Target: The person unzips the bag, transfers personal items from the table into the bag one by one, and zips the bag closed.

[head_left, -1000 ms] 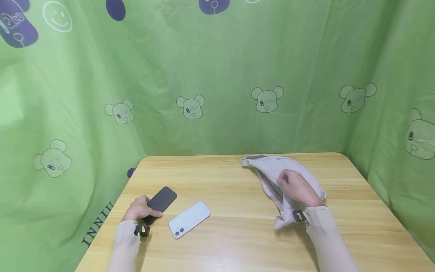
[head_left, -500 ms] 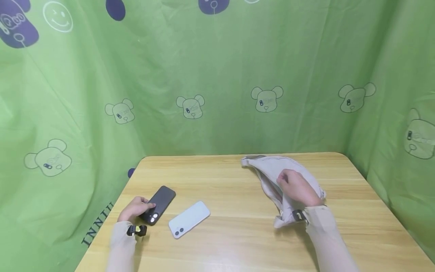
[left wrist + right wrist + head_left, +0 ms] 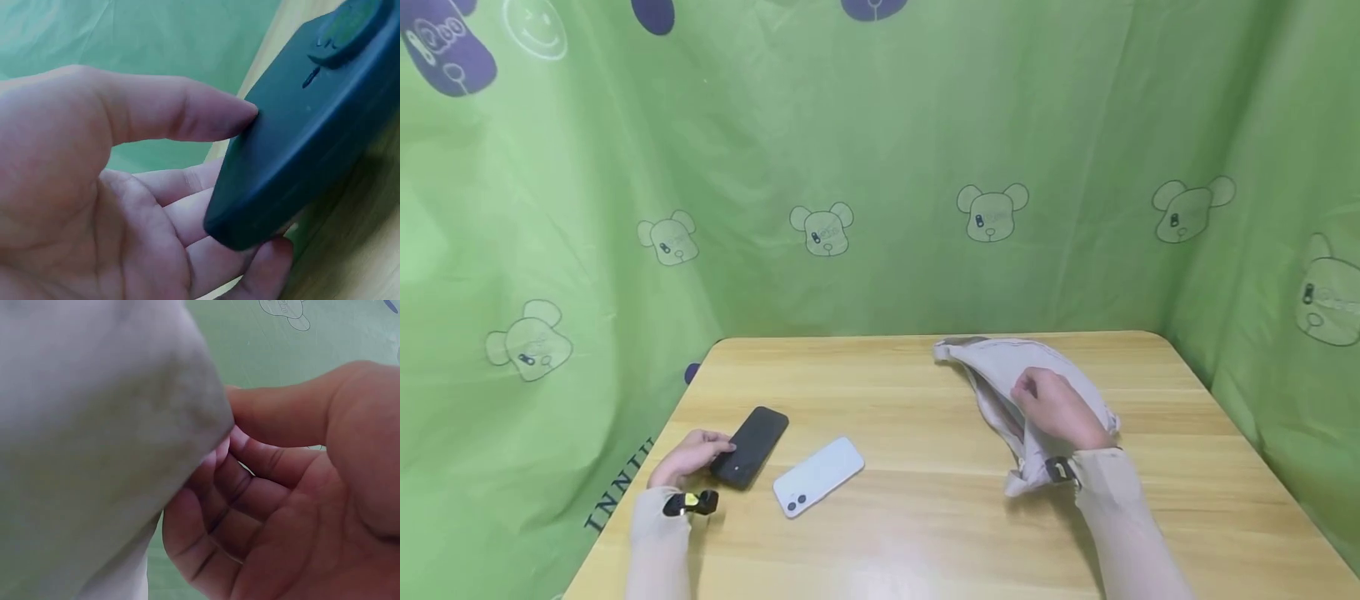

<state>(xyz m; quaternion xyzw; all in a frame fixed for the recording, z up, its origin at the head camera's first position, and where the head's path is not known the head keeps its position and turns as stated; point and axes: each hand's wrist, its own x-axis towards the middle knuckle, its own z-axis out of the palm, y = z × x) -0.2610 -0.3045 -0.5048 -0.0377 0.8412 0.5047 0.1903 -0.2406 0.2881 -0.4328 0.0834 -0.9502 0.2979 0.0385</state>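
At the table's left, my left hand (image 3: 691,456) pinches a black smartphone (image 3: 756,443) by its left edge. In the left wrist view the thumb lies on the face of the dark phone (image 3: 281,144), and the other fingers pass beneath it; the phone is tilted. My right hand (image 3: 1057,407) pinches the upper edge of a pale grey cloth bag (image 3: 1051,357) at the right. This lifts the edge, so the bag's mouth gapes toward the left. Thumb and fingertips meet on the fabric (image 3: 125,425) in the right wrist view.
A white smartphone (image 3: 820,477) lies camera side up on the wooden table (image 3: 895,400), just right of the black one. Green curtains (image 3: 895,125) with bear prints stand behind the table and along both sides.
My left hand has shifted slightly left, its thumb drawing back from across the black phone to its left edge. The phone's tilt has changed. The right hand still holds the bag in place.
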